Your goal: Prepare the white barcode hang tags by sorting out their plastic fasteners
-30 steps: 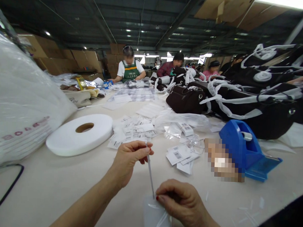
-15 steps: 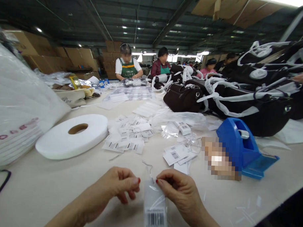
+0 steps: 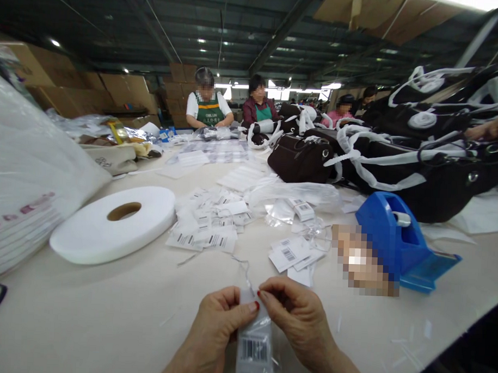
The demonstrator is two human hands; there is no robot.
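A white barcode hang tag (image 3: pixel 254 350) in a clear plastic sleeve is held upright near the table's front edge. My left hand (image 3: pixel 219 329) grips its left side, thumb pressed over the upper part. At the tag's top right corner, my right hand (image 3: pixel 299 319) pinches with thumb and forefinger. A thin grey string (image 3: pixel 246 273) rises from the top of the tag, between the hands. Beyond them lie loose barcode cards (image 3: pixel 289 255) and a spread of printed white labels (image 3: pixel 215 223).
A roll of white tape (image 3: pixel 84 229) lies at left, beside a large white plastic bag (image 3: pixel 33 162). On the right stands a blue tape dispenser (image 3: pixel 388 229). Dark bags (image 3: pixel 409 159) with white-wrapped handles are piled behind it. Co-workers (image 3: pixel 210 106) work across the table.
My left hand has moved right and closed on the tag; it was apart from it before. My right hand keeps its pinch at the top corner.
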